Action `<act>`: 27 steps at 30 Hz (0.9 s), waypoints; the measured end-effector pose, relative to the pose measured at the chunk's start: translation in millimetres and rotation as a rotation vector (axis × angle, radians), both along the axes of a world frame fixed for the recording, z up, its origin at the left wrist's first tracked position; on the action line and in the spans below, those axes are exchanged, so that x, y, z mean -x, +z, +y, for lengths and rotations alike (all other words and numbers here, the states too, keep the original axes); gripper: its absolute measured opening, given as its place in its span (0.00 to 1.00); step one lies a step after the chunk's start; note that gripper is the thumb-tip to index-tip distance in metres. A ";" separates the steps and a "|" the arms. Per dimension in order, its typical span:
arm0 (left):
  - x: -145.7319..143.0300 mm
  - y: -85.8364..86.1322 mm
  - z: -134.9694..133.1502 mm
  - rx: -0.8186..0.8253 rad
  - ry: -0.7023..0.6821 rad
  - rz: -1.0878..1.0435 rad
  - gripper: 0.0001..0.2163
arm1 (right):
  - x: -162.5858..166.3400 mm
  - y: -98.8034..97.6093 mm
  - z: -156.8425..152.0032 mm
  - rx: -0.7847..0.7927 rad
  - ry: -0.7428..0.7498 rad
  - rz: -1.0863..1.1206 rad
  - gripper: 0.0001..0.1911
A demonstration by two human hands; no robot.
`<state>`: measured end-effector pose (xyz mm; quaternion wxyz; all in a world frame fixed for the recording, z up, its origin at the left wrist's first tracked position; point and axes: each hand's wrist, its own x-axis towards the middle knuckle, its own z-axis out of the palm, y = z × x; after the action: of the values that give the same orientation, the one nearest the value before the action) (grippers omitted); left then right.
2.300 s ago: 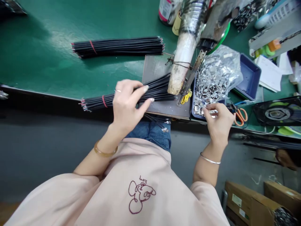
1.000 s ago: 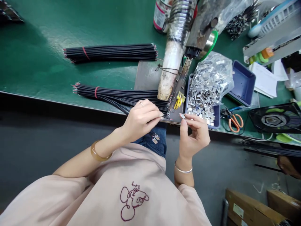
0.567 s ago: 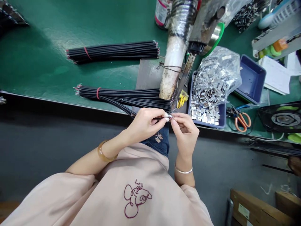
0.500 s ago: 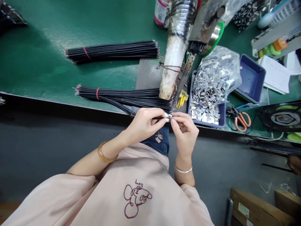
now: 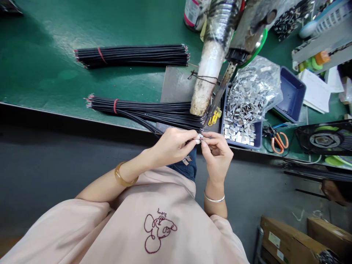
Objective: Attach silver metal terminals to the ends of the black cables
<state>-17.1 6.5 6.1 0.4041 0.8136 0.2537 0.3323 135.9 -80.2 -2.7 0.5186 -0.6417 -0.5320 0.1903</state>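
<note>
Left hand [image 5: 176, 147] pinched a small silver bit [image 5: 200, 136], left of the blue tray [image 5: 257, 132] | right hand [image 5: 219, 156] pinched it too | black wires [image 5: 154, 107] lay left of tray

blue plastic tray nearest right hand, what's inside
The blue plastic tray shows small silver metal pieces in front; a clear plastic bag of similar pieces hides whatever lies beneath.

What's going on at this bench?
A person's left hand and right hand meet near the table edge, fingertips pinching a small metal piece; whether a cable is in the grip is hard to tell. Just beyond lies a banded bundle of black cables, with a second bundle farther back. A blue tray of metal pieces sits to the right.
</note>
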 end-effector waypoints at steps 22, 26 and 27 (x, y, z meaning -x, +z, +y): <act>-12.0 7.6 10.2 0.659 0.045 -0.232 0.07 | -2.0 -4.9 2.0 -0.205 -0.071 -0.162 0.03; -12.6 9.4 11.4 0.633 0.039 -0.235 0.11 | -2.3 -8.8 2.4 -0.286 -0.031 -0.368 0.08; -13.0 9.4 11.3 0.628 0.041 -0.234 0.12 | -2.3 -10.1 2.5 -0.304 -0.034 -0.417 0.08</act>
<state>-4.1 17.8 15.5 0.6549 0.6002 0.3118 0.3372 138.2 -77.7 -12.8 0.4914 -0.5905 -0.6391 -0.0368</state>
